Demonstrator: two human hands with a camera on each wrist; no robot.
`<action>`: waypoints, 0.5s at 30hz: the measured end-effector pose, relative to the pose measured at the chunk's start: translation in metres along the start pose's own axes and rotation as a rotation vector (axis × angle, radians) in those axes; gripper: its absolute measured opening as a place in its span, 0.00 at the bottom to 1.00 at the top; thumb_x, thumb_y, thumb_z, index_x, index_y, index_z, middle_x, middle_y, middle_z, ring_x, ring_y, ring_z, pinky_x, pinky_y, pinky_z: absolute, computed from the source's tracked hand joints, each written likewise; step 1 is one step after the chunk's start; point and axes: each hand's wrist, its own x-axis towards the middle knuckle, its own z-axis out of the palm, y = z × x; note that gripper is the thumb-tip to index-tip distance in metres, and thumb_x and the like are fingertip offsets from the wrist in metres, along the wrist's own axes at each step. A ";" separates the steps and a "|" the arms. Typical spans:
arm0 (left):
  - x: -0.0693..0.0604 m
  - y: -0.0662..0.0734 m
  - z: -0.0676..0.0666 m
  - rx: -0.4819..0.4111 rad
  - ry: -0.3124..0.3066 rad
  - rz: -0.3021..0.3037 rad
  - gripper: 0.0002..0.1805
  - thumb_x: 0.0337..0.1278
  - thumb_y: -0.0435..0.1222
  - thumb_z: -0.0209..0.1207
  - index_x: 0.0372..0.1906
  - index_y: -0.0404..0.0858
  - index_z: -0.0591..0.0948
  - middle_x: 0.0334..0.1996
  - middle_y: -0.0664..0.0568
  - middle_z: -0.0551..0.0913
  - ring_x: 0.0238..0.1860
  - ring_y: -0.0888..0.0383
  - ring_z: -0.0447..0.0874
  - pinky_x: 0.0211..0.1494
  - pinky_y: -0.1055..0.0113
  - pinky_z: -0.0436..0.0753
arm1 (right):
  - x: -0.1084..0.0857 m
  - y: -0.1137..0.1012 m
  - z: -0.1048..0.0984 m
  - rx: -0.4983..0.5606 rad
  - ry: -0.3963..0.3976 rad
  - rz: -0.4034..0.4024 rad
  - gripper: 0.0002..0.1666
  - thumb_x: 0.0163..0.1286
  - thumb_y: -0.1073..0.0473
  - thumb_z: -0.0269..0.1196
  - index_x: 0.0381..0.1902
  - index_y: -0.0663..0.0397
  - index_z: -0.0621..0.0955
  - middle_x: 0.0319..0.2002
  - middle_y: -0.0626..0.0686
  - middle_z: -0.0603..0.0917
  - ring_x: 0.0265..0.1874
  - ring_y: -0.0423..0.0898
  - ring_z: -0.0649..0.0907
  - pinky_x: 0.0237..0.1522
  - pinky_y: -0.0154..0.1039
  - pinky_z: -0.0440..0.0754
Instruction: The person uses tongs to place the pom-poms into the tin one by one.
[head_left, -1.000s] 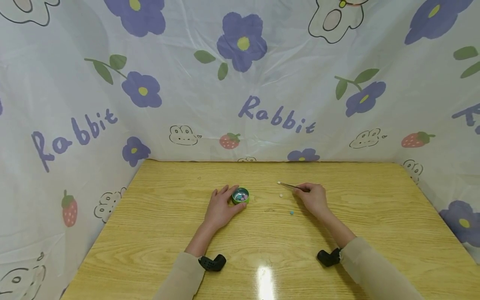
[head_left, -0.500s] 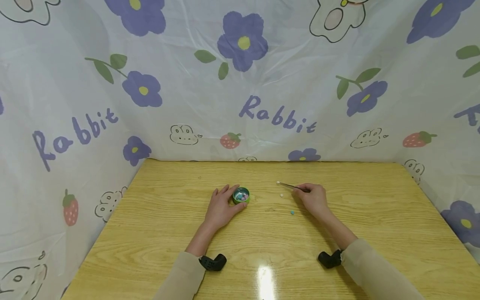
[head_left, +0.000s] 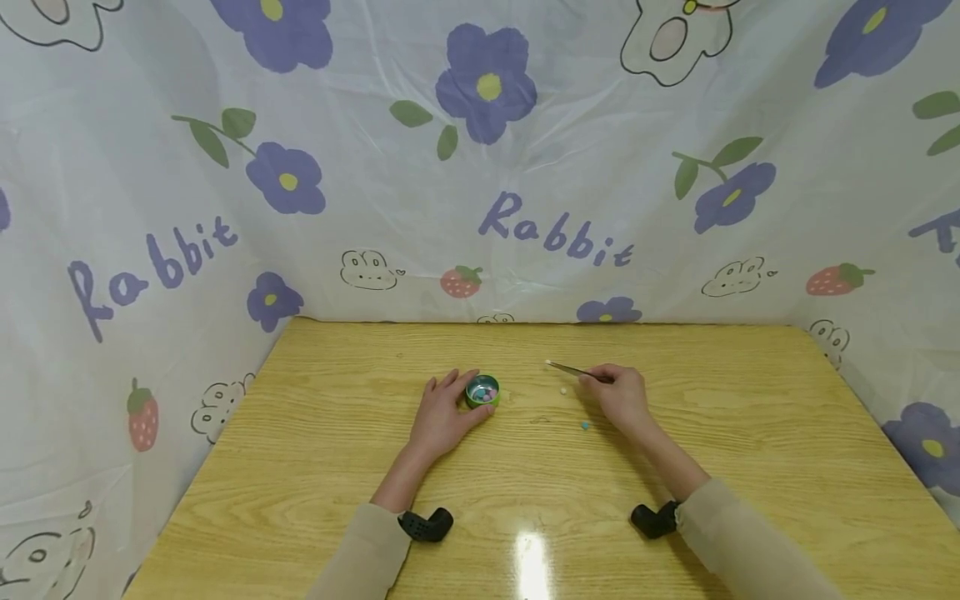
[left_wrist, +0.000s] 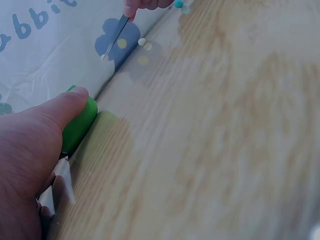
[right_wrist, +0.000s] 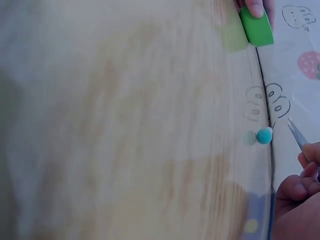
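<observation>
My left hand holds a small round green tin on the table, thumb and fingers on either side of it. Inside the tin lie several little blue and pink-lilac balls. To the right, my right hand pinches dark tweezers. A white ball sits between the tweezer tips, raised off the table in the left wrist view. Just below the tweezers another white ball rests on the wood, and nearer me is a blue ball.
The wooden table has a back edge that meets a hanging white cloth printed with flowers and rabbits. More cloth closes in both sides. A black wrist device sits by the left cuff, another by the right.
My right hand and the tweezers with the white ball have shifted slightly left, toward the tin. The left hand, the tin and the loose balls stay put.
</observation>
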 end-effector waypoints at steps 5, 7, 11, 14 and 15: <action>0.000 0.001 -0.001 -0.003 -0.006 -0.004 0.39 0.61 0.52 0.70 0.74 0.43 0.74 0.70 0.38 0.73 0.76 0.42 0.63 0.80 0.43 0.48 | -0.002 -0.008 0.003 0.018 -0.007 -0.001 0.13 0.71 0.62 0.68 0.47 0.68 0.88 0.44 0.62 0.88 0.41 0.53 0.85 0.34 0.30 0.80; 0.000 0.001 -0.001 -0.003 -0.007 -0.008 0.39 0.61 0.52 0.70 0.74 0.43 0.74 0.70 0.38 0.73 0.76 0.42 0.63 0.80 0.43 0.48 | -0.003 -0.010 0.004 0.022 -0.015 -0.002 0.13 0.71 0.62 0.69 0.47 0.67 0.88 0.43 0.61 0.88 0.39 0.51 0.85 0.33 0.30 0.80; 0.000 0.002 -0.002 -0.007 -0.009 -0.011 0.39 0.61 0.52 0.70 0.74 0.43 0.74 0.70 0.38 0.74 0.76 0.42 0.63 0.80 0.43 0.47 | -0.004 -0.013 0.007 0.027 -0.024 -0.013 0.11 0.69 0.62 0.70 0.44 0.67 0.89 0.40 0.60 0.88 0.33 0.45 0.82 0.31 0.31 0.79; 0.000 0.001 -0.001 -0.008 -0.010 -0.008 0.39 0.61 0.52 0.71 0.73 0.42 0.74 0.70 0.38 0.74 0.76 0.42 0.63 0.80 0.43 0.47 | -0.005 -0.016 0.009 0.032 -0.032 -0.022 0.11 0.69 0.62 0.70 0.43 0.66 0.89 0.39 0.59 0.88 0.32 0.43 0.82 0.31 0.31 0.80; 0.001 0.001 -0.001 -0.009 -0.010 -0.008 0.39 0.61 0.52 0.71 0.73 0.42 0.74 0.69 0.38 0.74 0.76 0.42 0.63 0.80 0.43 0.47 | -0.006 -0.017 0.010 0.035 -0.038 -0.023 0.11 0.69 0.62 0.70 0.43 0.66 0.89 0.39 0.58 0.88 0.32 0.43 0.82 0.31 0.32 0.80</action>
